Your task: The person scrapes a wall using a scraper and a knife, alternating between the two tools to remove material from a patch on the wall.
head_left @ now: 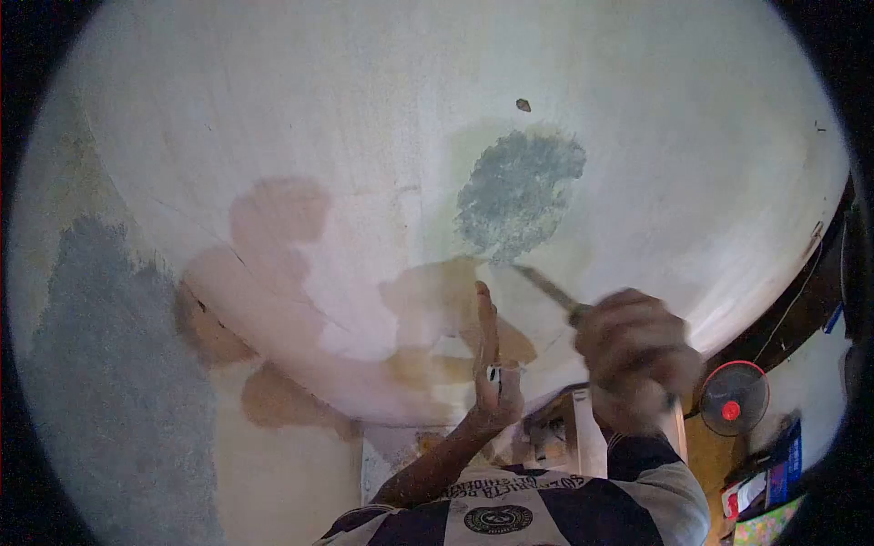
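Right hand [637,350] is closed in a fist around the handle of a scraper [544,286], blurred with motion. The blade tip sits at the lower edge of the bare grey patch [519,193] on the ceiling [364,109]. Left hand [492,364] is raised edge-on, fingers straight and open, holding nothing; whether it touches the surface cannot be told.

Around the left hand lie tan and pink stained areas [273,273] with a crack line through them. A larger grey area [118,382] shows far left. A red fan [733,398] stands lower right.

Risks, as judged:
- Loosened paint or plaster would fall toward the face directly below.
- A slip of the blade could strike the nearby left hand.
- A steep blade angle may gouge sound plaster around the patch.
- Prolonged overhead reach may weaken the grip.
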The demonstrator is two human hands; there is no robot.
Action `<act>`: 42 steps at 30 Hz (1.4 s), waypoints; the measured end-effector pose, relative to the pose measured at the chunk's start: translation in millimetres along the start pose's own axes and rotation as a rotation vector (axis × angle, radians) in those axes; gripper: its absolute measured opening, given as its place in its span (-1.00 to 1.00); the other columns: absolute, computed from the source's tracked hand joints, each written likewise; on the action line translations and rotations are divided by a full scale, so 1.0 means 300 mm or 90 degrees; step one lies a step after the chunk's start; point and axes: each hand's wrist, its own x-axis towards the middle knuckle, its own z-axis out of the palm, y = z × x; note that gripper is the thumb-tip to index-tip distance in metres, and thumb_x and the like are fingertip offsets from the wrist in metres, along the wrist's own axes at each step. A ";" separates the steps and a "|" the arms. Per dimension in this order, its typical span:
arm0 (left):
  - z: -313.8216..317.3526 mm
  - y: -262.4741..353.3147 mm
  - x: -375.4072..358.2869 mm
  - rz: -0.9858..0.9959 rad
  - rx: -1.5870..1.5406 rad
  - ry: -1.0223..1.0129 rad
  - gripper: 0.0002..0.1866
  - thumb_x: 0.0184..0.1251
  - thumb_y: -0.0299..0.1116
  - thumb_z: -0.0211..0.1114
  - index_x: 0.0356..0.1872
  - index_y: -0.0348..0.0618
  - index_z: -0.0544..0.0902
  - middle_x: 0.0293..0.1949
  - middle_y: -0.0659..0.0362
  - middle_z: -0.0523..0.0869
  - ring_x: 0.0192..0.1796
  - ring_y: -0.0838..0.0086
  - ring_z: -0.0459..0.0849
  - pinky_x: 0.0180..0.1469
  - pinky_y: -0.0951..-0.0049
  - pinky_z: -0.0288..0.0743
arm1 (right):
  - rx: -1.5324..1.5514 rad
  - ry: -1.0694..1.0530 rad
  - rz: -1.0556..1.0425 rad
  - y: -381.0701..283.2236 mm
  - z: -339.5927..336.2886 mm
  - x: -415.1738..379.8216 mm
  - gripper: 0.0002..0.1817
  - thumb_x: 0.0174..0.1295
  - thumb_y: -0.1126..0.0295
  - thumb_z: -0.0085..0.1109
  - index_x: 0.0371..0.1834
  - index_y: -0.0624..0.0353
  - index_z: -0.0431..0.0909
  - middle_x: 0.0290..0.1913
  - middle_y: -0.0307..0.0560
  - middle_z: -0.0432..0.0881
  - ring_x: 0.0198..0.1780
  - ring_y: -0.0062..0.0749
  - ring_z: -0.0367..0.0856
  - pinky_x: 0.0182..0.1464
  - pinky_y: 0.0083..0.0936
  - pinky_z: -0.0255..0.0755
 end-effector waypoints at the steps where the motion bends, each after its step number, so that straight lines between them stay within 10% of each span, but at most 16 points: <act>1: -0.013 0.015 -0.008 -0.027 -0.001 -0.003 -0.36 0.48 -0.31 0.18 0.46 -0.27 0.13 -0.01 0.04 0.61 -0.18 0.45 0.62 -0.16 0.39 0.60 | -0.067 -0.016 -0.022 0.018 0.008 0.002 -0.87 -0.09 0.59 0.34 -0.66 0.14 0.61 -0.58 -0.16 0.65 -0.48 -0.39 0.71 -0.30 -0.60 0.62; 10: 0.013 0.068 0.055 -0.033 -0.150 -0.014 -0.55 0.42 -0.39 0.06 0.25 -0.42 0.33 0.10 0.11 0.47 0.01 0.57 0.44 0.02 0.51 0.42 | -0.053 0.133 0.327 0.004 0.075 -0.163 -0.89 0.28 0.36 0.16 -0.25 0.13 0.62 -0.17 -0.17 0.66 -0.13 -0.33 0.66 0.02 -0.42 0.58; 12: 0.023 0.102 0.061 0.024 -0.136 -0.039 -0.51 0.43 -0.38 0.04 0.31 -0.43 0.30 0.15 0.08 0.47 -0.01 0.58 0.44 -0.01 0.55 0.43 | 0.219 0.126 -0.200 0.089 0.152 0.078 -0.58 0.49 0.41 -0.11 -0.63 0.10 0.44 -0.60 -0.13 0.53 -0.50 -0.36 0.59 -0.40 -0.39 0.59; 17: 0.058 0.186 0.050 -0.057 -0.158 -0.025 -0.40 0.47 -0.34 -0.01 0.44 -0.47 0.17 0.32 -0.05 0.39 0.09 0.49 0.46 0.09 0.44 0.43 | 0.050 0.091 -0.095 0.024 0.024 0.016 -0.68 0.21 0.42 0.17 -0.71 0.08 0.40 -0.63 -0.13 0.55 -0.56 -0.39 0.57 -0.42 -0.41 0.55; 21: 0.011 -0.085 0.007 -0.106 -0.232 0.118 -0.75 0.43 -0.44 0.22 0.07 -0.10 0.50 -0.29 0.34 0.55 -0.39 0.69 0.53 -0.44 0.61 0.48 | -0.115 0.117 0.018 0.014 0.070 -0.028 -0.77 0.17 0.46 0.19 -0.65 0.13 0.48 -0.54 -0.10 0.62 -0.45 -0.37 0.63 -0.31 -0.42 0.56; 23: 0.032 0.040 0.037 -0.117 -0.134 -0.030 -0.42 0.50 -0.28 0.05 0.38 -0.33 0.09 0.29 -0.05 0.11 0.28 0.33 0.09 0.23 0.30 0.03 | 0.052 0.074 -0.039 0.013 0.014 -0.042 -0.81 0.20 0.49 0.16 -0.59 0.17 0.53 -0.50 -0.08 0.65 -0.43 -0.32 0.64 -0.25 -0.40 0.58; 26: 0.034 0.076 0.064 -0.135 -0.072 -0.109 -0.21 0.55 -0.16 -0.04 0.55 -0.42 -0.18 0.59 -0.23 -0.19 0.63 0.13 -0.19 0.56 0.16 -0.19 | 0.168 0.059 -0.140 0.017 0.009 -0.008 -0.81 0.21 0.45 0.12 -0.57 0.18 0.55 -0.49 -0.07 0.65 -0.42 -0.32 0.65 -0.26 -0.40 0.59; 29: 0.067 -0.053 -0.004 0.056 -0.002 0.084 -0.60 0.57 -0.10 -0.01 0.18 -0.18 0.28 -0.09 0.15 0.30 -0.12 0.48 0.28 -0.17 0.46 0.22 | 0.006 0.112 -0.055 0.143 0.161 0.032 -0.80 0.21 0.41 0.08 -0.56 0.19 0.56 -0.49 -0.07 0.65 -0.42 -0.31 0.66 -0.27 -0.39 0.60; 31: 0.036 -0.185 0.004 -0.069 -0.212 0.165 -0.66 0.58 -0.03 0.00 -0.02 -0.07 0.54 -0.44 0.33 0.57 -0.52 0.66 0.52 -0.55 0.59 0.43 | 0.018 0.076 -0.072 0.081 0.104 0.005 -0.78 0.22 0.39 0.05 -0.55 0.19 0.57 -0.49 -0.06 0.65 -0.41 -0.31 0.67 -0.28 -0.39 0.60; 34: -0.089 -0.130 0.020 -0.531 -0.481 -0.009 -0.59 0.56 -0.06 -0.02 0.17 -0.17 0.28 -0.16 0.11 0.45 -0.39 0.54 0.54 -0.38 0.51 0.46 | 0.175 0.049 -0.145 0.029 0.058 0.004 -0.75 0.23 0.35 0.01 -0.54 0.20 0.58 -0.48 -0.06 0.65 -0.40 -0.30 0.68 -0.29 -0.39 0.61; 37: 0.001 0.248 0.068 -0.405 -0.095 -0.189 -0.20 0.54 -0.30 -0.01 0.55 -0.40 -0.27 0.38 -0.25 0.25 -0.08 0.35 0.58 -0.03 0.40 0.49 | 0.052 0.087 -0.034 0.143 0.209 0.012 -0.72 0.23 0.31 -0.03 -0.52 0.21 0.59 -0.48 -0.05 0.65 -0.39 -0.30 0.69 -0.30 -0.38 0.62; 39: 0.005 0.294 0.074 -0.328 -0.083 -0.184 -0.21 0.54 -0.30 -0.01 0.56 -0.39 -0.26 0.20 -0.18 0.38 -0.09 0.39 0.58 -0.09 0.41 0.50 | -0.002 0.036 -0.040 0.101 0.152 0.000 -0.69 0.24 0.28 -0.05 -0.51 0.21 0.60 -0.48 -0.05 0.65 -0.39 -0.29 0.70 -0.30 -0.38 0.63; 42: 0.003 0.298 0.056 -0.248 -0.055 -0.185 -0.21 0.53 -0.31 -0.01 0.56 -0.37 -0.25 0.06 -0.13 0.49 -0.03 0.42 0.56 -0.13 0.44 0.50 | 0.190 0.032 -0.169 0.009 0.058 0.013 -0.80 -0.26 0.46 0.43 -0.73 0.16 0.53 -0.60 -0.11 0.61 -0.46 -0.32 0.72 -0.34 -0.42 0.62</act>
